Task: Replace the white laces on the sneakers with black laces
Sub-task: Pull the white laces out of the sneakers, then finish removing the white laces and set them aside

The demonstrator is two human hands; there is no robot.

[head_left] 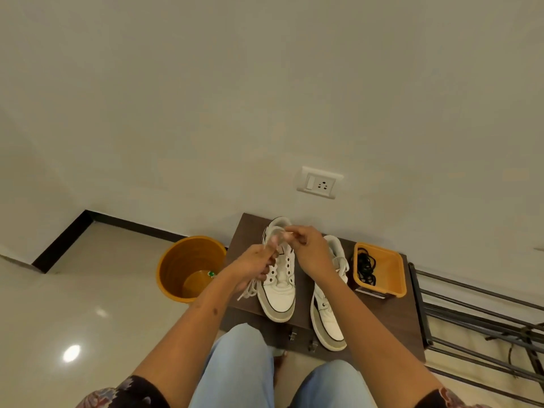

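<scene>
Gripping: left hand (255,265) and right hand (309,251) both pinch white lace (250,290).
Beside: bucket (188,266), tray (382,270) of black laces (366,267).
Hidden: right sneaker's (326,313) top, behind wrist.

Head-worn view, forward and downward.

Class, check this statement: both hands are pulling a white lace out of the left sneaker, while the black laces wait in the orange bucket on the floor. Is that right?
Not quite. The black laces lie in the orange tray on the table beside the right sneaker, not in the bucket. The head view shows it. The left hand and right hand do pull the white lace from the left sneaker.
</scene>
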